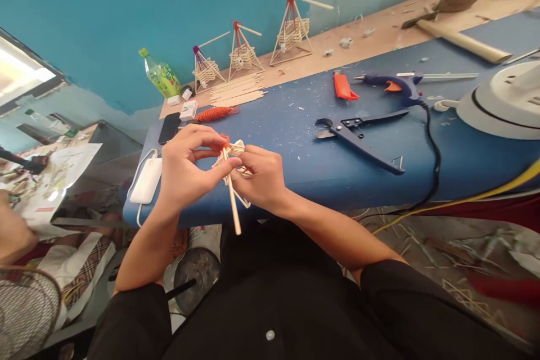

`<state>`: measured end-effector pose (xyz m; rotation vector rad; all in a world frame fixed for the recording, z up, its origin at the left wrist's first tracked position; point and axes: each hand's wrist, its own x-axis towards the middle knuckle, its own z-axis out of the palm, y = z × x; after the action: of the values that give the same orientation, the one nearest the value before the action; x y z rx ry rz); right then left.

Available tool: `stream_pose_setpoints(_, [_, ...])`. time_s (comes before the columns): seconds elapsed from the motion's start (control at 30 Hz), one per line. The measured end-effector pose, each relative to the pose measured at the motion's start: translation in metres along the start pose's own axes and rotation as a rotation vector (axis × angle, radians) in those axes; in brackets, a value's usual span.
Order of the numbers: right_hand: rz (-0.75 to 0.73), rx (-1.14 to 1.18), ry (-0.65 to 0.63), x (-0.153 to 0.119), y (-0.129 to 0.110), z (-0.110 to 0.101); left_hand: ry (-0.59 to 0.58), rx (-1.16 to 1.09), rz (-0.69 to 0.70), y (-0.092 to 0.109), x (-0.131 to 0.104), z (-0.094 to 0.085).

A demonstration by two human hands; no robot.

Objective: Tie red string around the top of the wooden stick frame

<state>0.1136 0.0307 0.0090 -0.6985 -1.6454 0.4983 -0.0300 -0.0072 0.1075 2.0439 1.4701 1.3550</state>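
Both hands hold a small wooden stick frame (232,194) over the front edge of the blue table. My left hand (189,166) pinches its top, where orange string (225,139) is wound around the sticks. Close beside it, my right hand (261,177) has its fingers closed on the frame's body. One thicker stick points down toward my body. Fingers hide much of the frame. Behind the hands lies a bundle of orange string (216,114). Three similar stick frames (291,36) stand at the wall, near a row of loose sticks (238,90).
Pruning shears (363,138), an orange lighter-like object (345,86) and a glue gun (392,83) lie right on the blue table (291,124). A phone (169,127), white power bank (146,180) and green bottle (162,76) are left. Another person's arm (14,230) shows far left.
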Motion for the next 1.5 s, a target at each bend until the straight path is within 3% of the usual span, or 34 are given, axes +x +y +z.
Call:
stream_pose_setpoints(0.13, [-0.042,-0.058,0.017,-0.006,-0.005,0.002,-0.031,0.009,-0.057,0.005,-0.001,-0.003])
stream_pose_setpoints(0.33, [-0.042,0.030,0.041,0.003,-0.006,-0.018,-0.019,-0.069,-0.177,0.008,-0.005,-0.004])
stream_pose_setpoints(0.57, [-0.123,0.076,0.035,0.021,0.000,-0.035,-0.029,-0.129,-0.115,0.002,-0.009,-0.004])
stream_pose_setpoints(0.77, [-0.114,0.116,0.036,0.029,0.002,-0.031,-0.035,-0.132,-0.083,-0.004,-0.010,-0.004])
stream_pose_setpoints(1.0, [0.023,0.200,0.060,0.035,-0.002,-0.026,0.013,0.010,0.018,-0.006,-0.011,-0.004])
stream_pose_setpoints(1.1, [0.172,0.306,0.004,0.040,-0.003,-0.031,0.016,0.084,0.073,-0.004,-0.011,-0.004])
stream_pose_setpoints(1.23, [0.324,0.474,-0.163,0.051,-0.001,-0.039,0.006,0.116,0.094,-0.001,-0.010,-0.004])
stream_pose_setpoints(1.5, [0.256,0.469,-0.357,0.068,-0.017,-0.051,-0.008,0.047,-0.092,0.004,0.003,-0.001])
